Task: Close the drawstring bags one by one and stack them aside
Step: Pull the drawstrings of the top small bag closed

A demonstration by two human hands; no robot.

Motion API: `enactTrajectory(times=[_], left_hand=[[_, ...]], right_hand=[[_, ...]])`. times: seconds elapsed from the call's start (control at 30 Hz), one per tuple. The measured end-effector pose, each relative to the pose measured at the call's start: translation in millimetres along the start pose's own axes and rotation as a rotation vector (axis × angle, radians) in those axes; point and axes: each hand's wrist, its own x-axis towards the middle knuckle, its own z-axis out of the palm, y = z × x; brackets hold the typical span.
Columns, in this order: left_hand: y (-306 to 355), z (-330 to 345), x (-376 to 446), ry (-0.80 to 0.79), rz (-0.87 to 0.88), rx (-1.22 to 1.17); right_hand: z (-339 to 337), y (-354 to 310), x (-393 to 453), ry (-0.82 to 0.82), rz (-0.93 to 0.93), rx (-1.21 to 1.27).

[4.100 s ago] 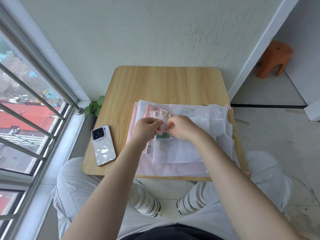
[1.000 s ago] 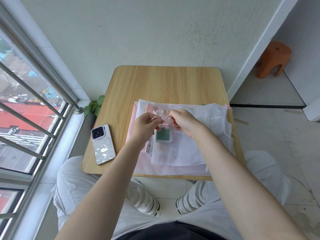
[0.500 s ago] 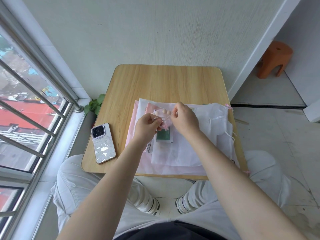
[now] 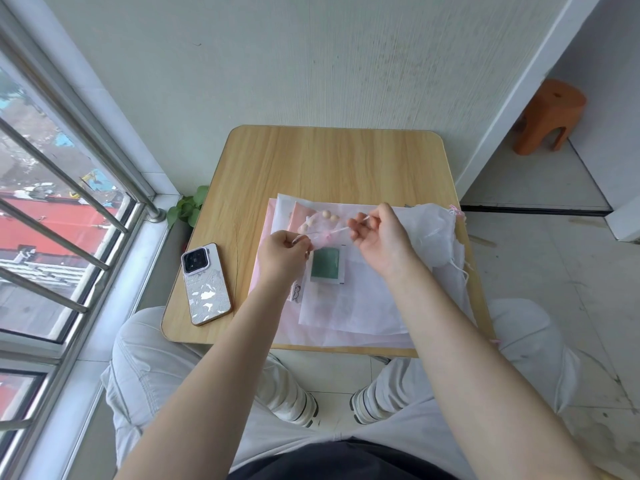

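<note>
Left hand (image 4: 282,254) and right hand (image 4: 381,240) fingers pinching cord (image 4: 341,229) ends of small bag (image 4: 320,233). Phone (image 4: 206,284) at 9 o'clock on surface (image 4: 329,161).

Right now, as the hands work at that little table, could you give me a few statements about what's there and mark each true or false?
1. Both hands, left hand and right hand, pinch the drawstring of a small pink bag. True.
2. The phone lies to the right of the bags. False: it lies to their left.
3. An orange stool stands on the floor beyond the table. True.
4. The phone lies screen up. False: its camera side faces up.
</note>
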Motion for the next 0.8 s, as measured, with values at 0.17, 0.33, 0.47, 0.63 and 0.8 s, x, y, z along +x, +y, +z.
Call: enactTrajectory(times=[0.17, 0.33, 0.47, 0.63, 0.8], left_hand=[[4.6, -6.2, -1.9, -0.093, -0.066, -0.131], [6.6, -18.2, 0.2, -0.095, -0.113, -0.292], [4.3, -24.1, 6.6, 0.016, -0.085, -0.248], [1.5, -29.7, 10.4, 0.131, -0.096, -0.19], [-1.8, -34.9, 7.9, 0.142, 0.023, 0.173]], right_hand=[[-3.0, 5.0, 3.2, 0.02, -0.168, -0.572], [-4.6, -4.6, -1.0, -0.15, -0.299, -1.252], [-1.6, -7.6, -4.9, -0.242, -0.31, -1.552], [-2.2, -3.1, -3.9, -0.261, -0.31, -1.545], [-4.7, 0.0, -0.6, -0.237, -0.356, -1.416]])
